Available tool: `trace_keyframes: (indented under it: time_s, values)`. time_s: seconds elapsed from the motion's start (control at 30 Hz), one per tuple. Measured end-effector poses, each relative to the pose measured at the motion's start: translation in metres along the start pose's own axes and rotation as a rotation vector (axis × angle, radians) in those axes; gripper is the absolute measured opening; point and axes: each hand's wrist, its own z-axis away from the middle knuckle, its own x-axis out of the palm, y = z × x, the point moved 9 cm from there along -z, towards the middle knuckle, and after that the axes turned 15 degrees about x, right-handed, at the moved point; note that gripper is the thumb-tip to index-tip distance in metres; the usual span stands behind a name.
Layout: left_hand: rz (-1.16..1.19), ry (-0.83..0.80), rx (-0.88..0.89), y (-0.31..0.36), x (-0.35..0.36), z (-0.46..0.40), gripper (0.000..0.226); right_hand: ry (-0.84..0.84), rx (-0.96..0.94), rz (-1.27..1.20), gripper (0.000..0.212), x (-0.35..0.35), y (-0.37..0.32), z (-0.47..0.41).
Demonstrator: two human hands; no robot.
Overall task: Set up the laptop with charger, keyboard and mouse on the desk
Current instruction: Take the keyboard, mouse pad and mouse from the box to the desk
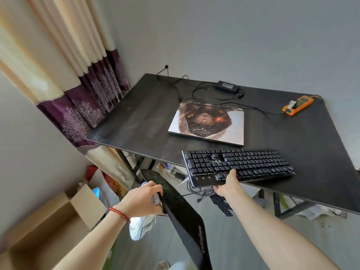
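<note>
A closed laptop (207,124) with a picture on its lid lies on the black desk (136,117). Behind it sits the black charger brick (226,87), its cables trailing over the desk. My right hand (227,185) grips the near edge of a black keyboard (237,165) that rests at the desk's front edge, partly overhanging. My left hand (145,198) holds a long black mouse pad (182,215) by its edge, below and left of the desk. No mouse is visible.
An orange power strip (298,105) lies at the desk's far right with a cable plugged in. An open cardboard box (58,221) stands on the floor at the left. Curtains (78,84) hang left of the desk. Clutter and cables lie under the desk.
</note>
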Motion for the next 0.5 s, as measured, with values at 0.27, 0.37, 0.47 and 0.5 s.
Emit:
trace_keyframes:
  time_s: [0.27, 0.37, 0.47, 0.5]
  values:
    - [-0.098, -0.128, 0.029, -0.086, 0.014, 0.014, 0.045, -0.304, 0.110, -0.202, 0.036, 0.103, 0.093, -0.039]
    - [-0.072, -0.165, 0.061, -0.105, 0.032, 0.008, 0.047, -0.322, 0.087, -0.186, 0.037, 0.132, 0.106, -0.051]
    - [-0.051, -0.162, 0.089, -0.114, 0.048, -0.001, 0.044, -0.283, 0.062, -0.136, 0.036, 0.148, 0.106, -0.064]
    - [-0.038, -0.161, 0.104, -0.117, 0.054, -0.006, 0.044, -0.276, 0.055, -0.130, 0.035, 0.153, 0.103, -0.071]
